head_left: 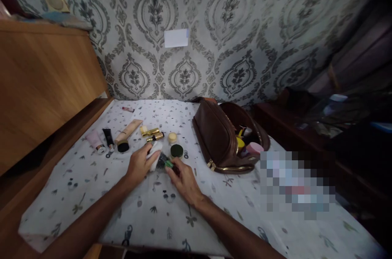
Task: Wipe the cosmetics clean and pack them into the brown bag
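Note:
My left hand [139, 164] is closed on a white tissue [155, 149], which it presses against a small dark container with a green end [162, 161]. The fingers of my right hand [185, 180] pinch the container by its green end. What kind of container it is I cannot make out. Just beyond my hands are a round dark-green-topped jar [177, 151], a small cream-coloured jar [172, 138] and two gold tubes, one gold [150, 132] and one gold and black [155, 137].
To the right stands an open brown cosmetic bag [214, 132] with a pink-lidded item [255, 148] inside. On the left lie a beige tube [130, 129], a black tube [108, 138], a pink tube [95, 141] and a black-lidded jar [123, 146]. A wooden cabinet [45, 83] borders the left side.

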Motion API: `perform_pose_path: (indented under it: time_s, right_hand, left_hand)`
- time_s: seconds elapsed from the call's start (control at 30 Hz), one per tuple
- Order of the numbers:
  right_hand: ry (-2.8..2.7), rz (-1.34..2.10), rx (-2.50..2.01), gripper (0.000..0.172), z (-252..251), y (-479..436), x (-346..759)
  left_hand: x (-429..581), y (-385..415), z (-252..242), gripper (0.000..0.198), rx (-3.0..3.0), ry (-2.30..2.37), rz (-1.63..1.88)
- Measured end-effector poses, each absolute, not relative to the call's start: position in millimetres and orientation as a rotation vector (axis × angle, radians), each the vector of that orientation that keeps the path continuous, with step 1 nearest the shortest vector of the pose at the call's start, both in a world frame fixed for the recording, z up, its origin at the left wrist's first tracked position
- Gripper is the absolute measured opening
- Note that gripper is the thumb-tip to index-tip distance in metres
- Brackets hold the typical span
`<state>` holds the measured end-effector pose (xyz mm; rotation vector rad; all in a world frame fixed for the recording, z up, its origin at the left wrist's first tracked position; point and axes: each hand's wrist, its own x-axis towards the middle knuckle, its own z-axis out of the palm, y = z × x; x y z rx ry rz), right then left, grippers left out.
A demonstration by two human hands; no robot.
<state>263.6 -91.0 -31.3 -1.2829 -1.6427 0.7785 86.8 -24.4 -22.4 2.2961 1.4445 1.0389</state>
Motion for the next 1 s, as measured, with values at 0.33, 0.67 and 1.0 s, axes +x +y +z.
perform_pose_path:
  time_s: [0.33,0.67,1.0]
  right_hand:
    - [-1.544,0.794,-1.334,0.012,-41.9,-88.8,258.5]
    - [-1.47,0.877,-1.302,0.02,-51.0,-87.3,259.7]
    - [-1.165,1.223,-1.112,0.032,-48.4,-81.5,261.0]
  left_hand:
    - [69.2,-19.6,-19.4,0.028,2.455,1.34,1.072]
    - [76.6,-27.6,-13.7,0.025,2.882,1.29,0.838]
    - [52.9,-11.5,-3.8,0.026,2.661,1.724,0.751]
